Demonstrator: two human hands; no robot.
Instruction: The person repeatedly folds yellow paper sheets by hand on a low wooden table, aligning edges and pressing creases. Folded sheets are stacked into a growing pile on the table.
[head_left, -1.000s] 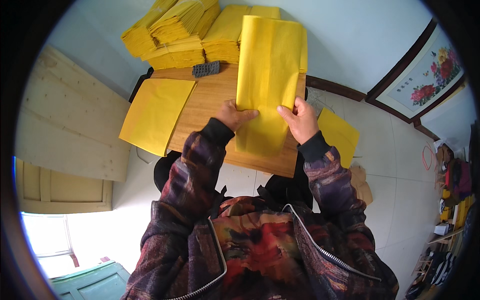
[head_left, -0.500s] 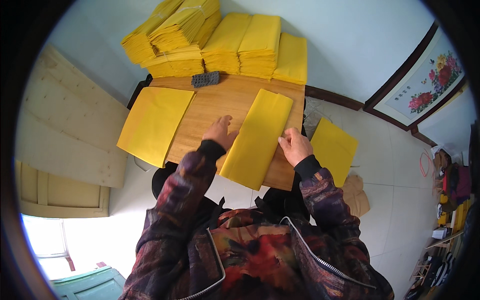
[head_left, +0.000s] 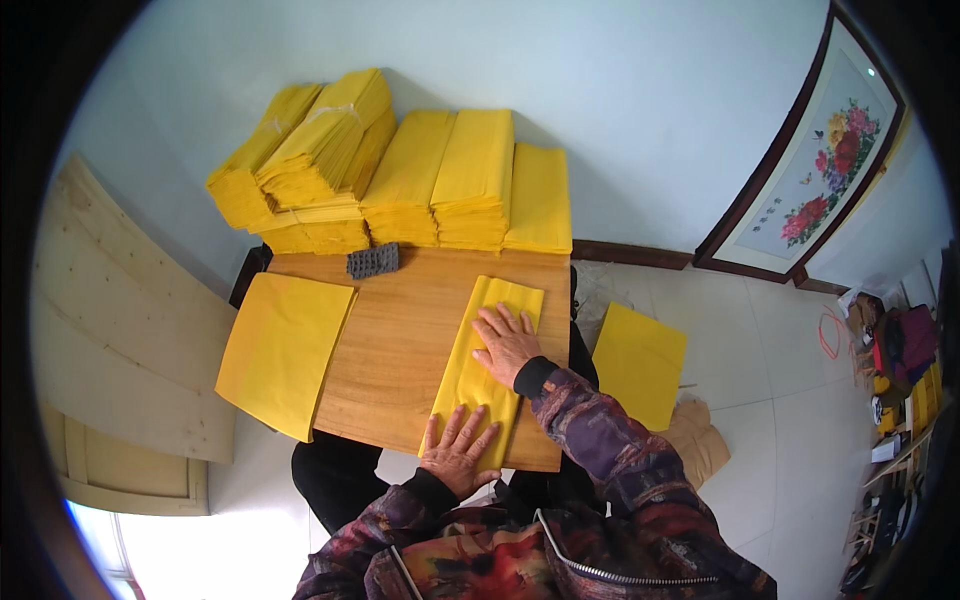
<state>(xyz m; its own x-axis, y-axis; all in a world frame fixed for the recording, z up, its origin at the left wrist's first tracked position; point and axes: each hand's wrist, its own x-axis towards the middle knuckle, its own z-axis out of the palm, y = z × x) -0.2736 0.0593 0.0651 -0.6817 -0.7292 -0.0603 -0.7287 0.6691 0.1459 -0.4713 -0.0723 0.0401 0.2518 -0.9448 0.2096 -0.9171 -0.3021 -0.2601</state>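
A long folded strip of yellow paper (head_left: 457, 382) lies lengthwise on the right part of the wooden table (head_left: 385, 350). My left hand (head_left: 458, 450) presses flat on its near end, fingers spread. Farther up the strip, my right hand (head_left: 506, 343) rests flat with its fingers apart, partly covering the paper. Neither hand grips anything. To the left lies a wide stack of flat yellow sheets (head_left: 285, 345), its near edge hanging over the table's front edge. A dark grey textured block (head_left: 372, 261) sits toward the back of the table.
Piles of folded yellow paper (head_left: 405, 180), some tied in bundles (head_left: 335, 125), line the table's back against the wall. Right of the table are a yellow stack (head_left: 640, 365) and a crumpled brown item (head_left: 697, 442). A framed flower picture (head_left: 815, 150) leans at the right.
Both hands have come down flat onto the folded strip, the right from beside its right edge and the left toward its near end. The whole scene sits lower in view.
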